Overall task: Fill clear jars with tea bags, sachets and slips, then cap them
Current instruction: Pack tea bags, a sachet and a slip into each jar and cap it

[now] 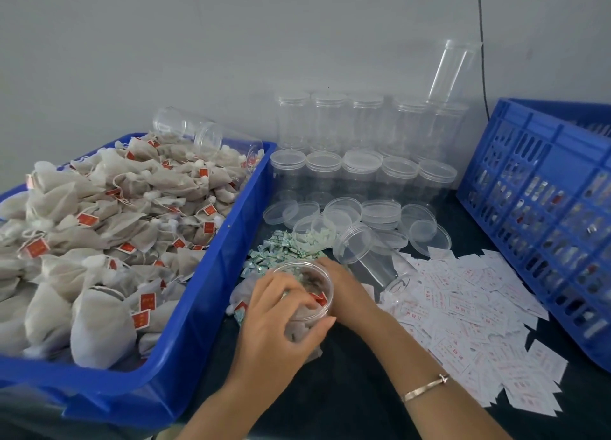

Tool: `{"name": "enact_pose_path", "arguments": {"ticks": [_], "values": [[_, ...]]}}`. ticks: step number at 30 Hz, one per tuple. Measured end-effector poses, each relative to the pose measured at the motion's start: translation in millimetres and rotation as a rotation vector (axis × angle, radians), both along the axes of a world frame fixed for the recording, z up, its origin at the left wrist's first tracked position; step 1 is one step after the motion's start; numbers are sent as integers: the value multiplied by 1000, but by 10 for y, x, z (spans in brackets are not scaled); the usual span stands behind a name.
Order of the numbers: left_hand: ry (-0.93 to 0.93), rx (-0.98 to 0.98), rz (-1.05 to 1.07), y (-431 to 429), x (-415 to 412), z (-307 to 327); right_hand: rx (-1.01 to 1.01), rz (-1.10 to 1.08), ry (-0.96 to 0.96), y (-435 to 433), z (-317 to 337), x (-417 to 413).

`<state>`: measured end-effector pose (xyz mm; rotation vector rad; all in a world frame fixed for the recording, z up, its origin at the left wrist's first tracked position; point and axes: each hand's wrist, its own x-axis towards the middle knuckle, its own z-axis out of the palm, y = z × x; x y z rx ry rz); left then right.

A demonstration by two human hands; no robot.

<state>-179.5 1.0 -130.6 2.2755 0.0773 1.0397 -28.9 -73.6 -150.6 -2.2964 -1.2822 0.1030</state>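
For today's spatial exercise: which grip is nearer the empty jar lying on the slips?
Right. The right grip sits just left of the tipped jar; the left grip is farther left, curled round the filled jar.

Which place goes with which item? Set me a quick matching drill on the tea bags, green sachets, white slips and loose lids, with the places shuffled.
Items
1. tea bags
2. green sachets
3. white slips
4. loose lids

Places
A. spread over the dark table, towards the blue crate
B. heaped in the blue tub on the left
C. in a small pile just beyond the open jar being filled
D. lying in front of the rows of capped jars

Pairs: 1-B, 2-C, 3-A, 4-D
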Motion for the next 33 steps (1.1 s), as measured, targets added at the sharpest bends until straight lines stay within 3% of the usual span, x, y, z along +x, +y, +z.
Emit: {"name": "enact_pose_path", "arguments": {"ticks": [3, 7, 12, 16, 33], "values": [[23, -221, -9, -14, -12, -24, 14, -55, -65, -35, -26, -10], [127, -575, -84, 13, -22, -42, 128, -140, -11, -108, 5, 8], [194, -548, -104, 9, -4, -83, 318, -213, 140, -212, 112, 98], [203, -548, -144, -77, -6, -99, 325, -217, 295, -307, 219, 208], [198, -582, -282, -343, 124, -134, 367, -219, 336, -616, 501, 139]]}}
